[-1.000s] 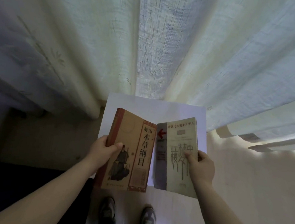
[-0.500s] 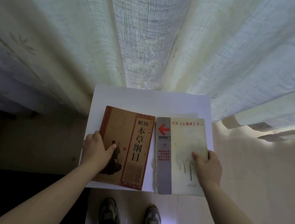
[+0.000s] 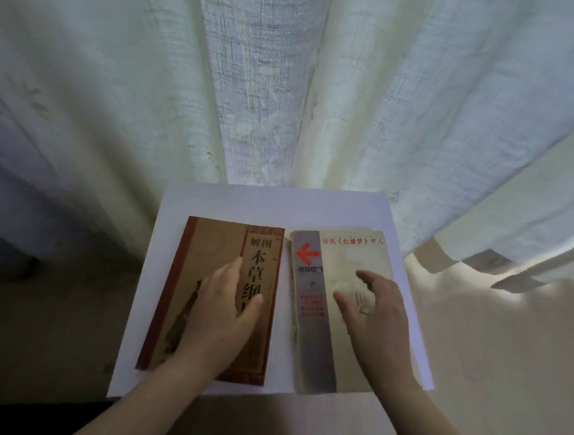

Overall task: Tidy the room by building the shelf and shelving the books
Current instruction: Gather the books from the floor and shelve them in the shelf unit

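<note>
both books have come down flat since a second ago: brown hardcover book (image 3: 201, 279) and pale paperback book (image 3: 351, 256) lie side by side on the white shelf top (image 3: 273, 204). my left hand (image 3: 217, 318) rests open on the brown one; my right hand (image 3: 372, 318) hovers loosely curled, gripping nothing. shelving's nearly done.

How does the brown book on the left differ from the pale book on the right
The brown book has a tan cover with a dark red border and large black title characters; the pale book is cream with a grey strip, a red arrow and small red title text. The pale book's edges look worn and frayed, the brown book's look cleaner. Both lie flat, face up, side by side on the white surface, each under an open hand: left hand, right hand.
</note>
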The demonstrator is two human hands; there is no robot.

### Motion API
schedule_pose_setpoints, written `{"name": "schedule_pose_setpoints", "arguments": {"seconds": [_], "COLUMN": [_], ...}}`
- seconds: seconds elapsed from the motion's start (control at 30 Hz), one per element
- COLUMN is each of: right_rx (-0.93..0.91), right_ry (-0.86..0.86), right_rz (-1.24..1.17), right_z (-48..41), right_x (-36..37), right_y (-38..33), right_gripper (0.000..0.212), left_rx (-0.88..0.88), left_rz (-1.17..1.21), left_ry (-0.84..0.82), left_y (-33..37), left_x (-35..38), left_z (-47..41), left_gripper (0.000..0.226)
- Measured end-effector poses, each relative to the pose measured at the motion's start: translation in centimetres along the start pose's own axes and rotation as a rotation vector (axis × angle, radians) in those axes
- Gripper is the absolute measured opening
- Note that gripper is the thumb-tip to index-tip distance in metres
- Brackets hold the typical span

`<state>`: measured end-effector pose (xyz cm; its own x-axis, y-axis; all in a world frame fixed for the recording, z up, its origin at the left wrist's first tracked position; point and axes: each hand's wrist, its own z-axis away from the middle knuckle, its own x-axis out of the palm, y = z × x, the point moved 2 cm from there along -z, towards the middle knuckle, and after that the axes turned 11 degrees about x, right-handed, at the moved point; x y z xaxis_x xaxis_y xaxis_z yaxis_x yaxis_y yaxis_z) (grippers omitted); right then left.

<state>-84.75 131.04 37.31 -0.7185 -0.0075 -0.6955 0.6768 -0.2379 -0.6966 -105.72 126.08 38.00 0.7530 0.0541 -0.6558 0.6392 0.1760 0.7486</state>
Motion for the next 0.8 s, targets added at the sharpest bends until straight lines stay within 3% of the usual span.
{"name": "schedule_pose_setpoints", "arguments": {"seconds": [0.2, 0.3, 0.57, 0.8], "right_rx": [-0.252, -0.333, -0.334, -0.308], "right_ry": [0.174, 0.278, 0.295, 0.216], "right_rz": [-0.09, -0.19, -0.26, -0.323], "right_z": [-1.5, 1.1, 12.4, 18.4], "right_x": [1.8, 1.8, -2.7, -4.5], "right_y": [2.5, 4.2, 8.7, 9.0], "right_gripper": [0.039, 0.033, 0.025, 0.024], "left_rx": [0.207, 0.316, 0.336, 0.326], "left_rz": [-0.094, -0.028, 0.042, 0.05], "left_ry": [0.186, 0.296, 0.302, 0.319], "left_y": [-2.6, -4.1, -3.8, -2.2], "left_x": [2.5, 3.6, 4.1, 2.3], "left_z": [-1.9, 0.2, 12.2, 18.1], "left_gripper": [0.06, 0.052, 0.039, 0.042]}}
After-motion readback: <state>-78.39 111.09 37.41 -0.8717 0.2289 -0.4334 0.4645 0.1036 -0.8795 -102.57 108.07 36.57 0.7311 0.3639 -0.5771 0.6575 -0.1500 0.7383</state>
